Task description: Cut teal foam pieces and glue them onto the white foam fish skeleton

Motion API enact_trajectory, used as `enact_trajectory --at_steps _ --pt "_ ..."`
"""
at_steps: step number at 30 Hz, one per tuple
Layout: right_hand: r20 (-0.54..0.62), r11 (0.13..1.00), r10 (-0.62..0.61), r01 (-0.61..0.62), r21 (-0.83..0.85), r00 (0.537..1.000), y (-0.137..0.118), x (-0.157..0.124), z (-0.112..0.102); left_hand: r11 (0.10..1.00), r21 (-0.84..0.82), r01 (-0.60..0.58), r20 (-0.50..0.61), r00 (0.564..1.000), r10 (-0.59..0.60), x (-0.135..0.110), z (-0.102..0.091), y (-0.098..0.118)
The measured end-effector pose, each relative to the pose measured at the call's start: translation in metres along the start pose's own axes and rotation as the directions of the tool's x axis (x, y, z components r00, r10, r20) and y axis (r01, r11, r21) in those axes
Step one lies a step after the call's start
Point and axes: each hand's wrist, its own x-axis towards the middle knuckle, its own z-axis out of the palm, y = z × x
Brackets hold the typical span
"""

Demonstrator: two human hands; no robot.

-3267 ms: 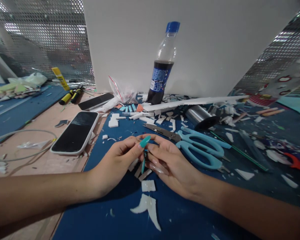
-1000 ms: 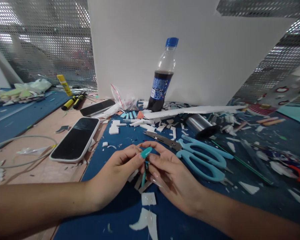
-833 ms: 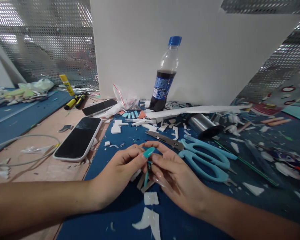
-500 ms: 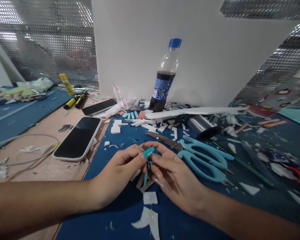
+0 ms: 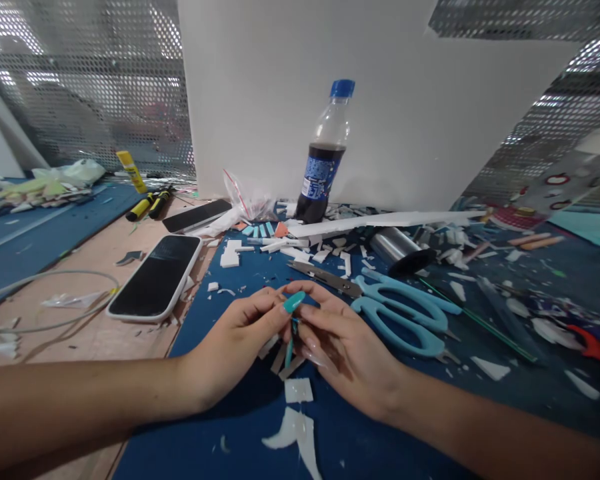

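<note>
My left hand (image 5: 253,327) and my right hand (image 5: 353,340) meet over the blue mat, fingers closed in a pinch. What they grip between them is small and mostly hidden by the fingers. The left thumb carries a long teal nail, and a narrow teal piece (image 5: 289,350) points down below it; I cannot tell whether that is a strip or another nail. Several grey-brown strips (image 5: 280,360) show just under the hands. Closer to me lie a white square piece (image 5: 299,390) and a white forked, tail-shaped piece (image 5: 296,430).
Blue-handled scissors (image 5: 405,313) lie right of my hands, near a metallic spool (image 5: 400,250). A cola bottle (image 5: 323,160) stands behind, among white scraps. At left are a phone (image 5: 155,277), a looped cable (image 5: 45,272), yellow-black cutters (image 5: 150,203) and a glue stick (image 5: 131,171).
The view has turned slightly, so the bottle, scissors and spool appear a little farther left. Both hands stay together in nearly the same pose.
</note>
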Motion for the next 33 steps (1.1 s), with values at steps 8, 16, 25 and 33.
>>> enact_trajectory --at_steps 8,16,25,33 --pt "0.014 1.0 -0.006 0.006 0.014 1.0 -0.0005 -0.0001 -0.0001 1.0 -0.001 0.009 0.018 1.0 -0.009 0.0011 0.0004 -0.0014" --pt "0.033 0.999 0.001 -0.002 0.043 0.999 0.0005 0.0002 -0.0009 1.0 0.003 -0.009 0.016 1.0 0.009 0.001 0.0001 -0.0004" --pt "0.054 0.997 0.005 -0.01 0.078 0.999 -0.0012 0.0001 0.0003 0.999 -0.045 -0.027 0.027 0.999 0.029 0.0011 0.0007 0.0001" --pt "0.081 0.995 0.011 -0.018 0.094 0.997 -0.0009 0.0001 -0.0004 0.999 -0.029 -0.021 0.016 1.0 0.022 0.0012 -0.0007 -0.0028"
